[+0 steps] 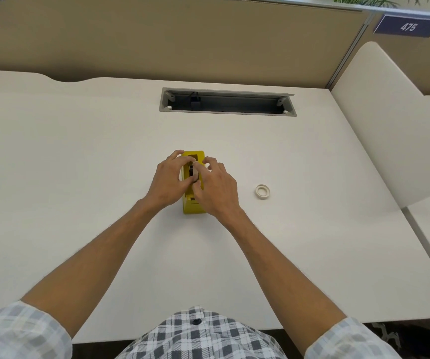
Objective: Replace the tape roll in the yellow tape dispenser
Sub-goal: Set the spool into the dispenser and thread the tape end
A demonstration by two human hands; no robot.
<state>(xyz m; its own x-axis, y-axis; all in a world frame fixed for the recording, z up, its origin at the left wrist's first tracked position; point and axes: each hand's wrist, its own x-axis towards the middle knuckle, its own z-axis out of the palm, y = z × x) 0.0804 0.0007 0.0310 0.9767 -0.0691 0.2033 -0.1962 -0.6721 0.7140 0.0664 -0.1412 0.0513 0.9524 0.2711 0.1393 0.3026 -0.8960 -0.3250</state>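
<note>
**Two hands on the yellow box**

The dispenser (192,203) sits mid-counter (79,151), boxy and shiny yellow. Both hands cover its top. The left hand (168,181) and right hand (215,186) each pinch the roll (194,172) inside. A small white ring of tape (262,191) lies at 3 o'clock, well apart. A gray slot (228,102) lies at 12 o'clock.

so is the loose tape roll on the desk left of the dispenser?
No, the loose tape roll lies on the desk to the right of the yellow dispenser, apart from both hands.
</note>
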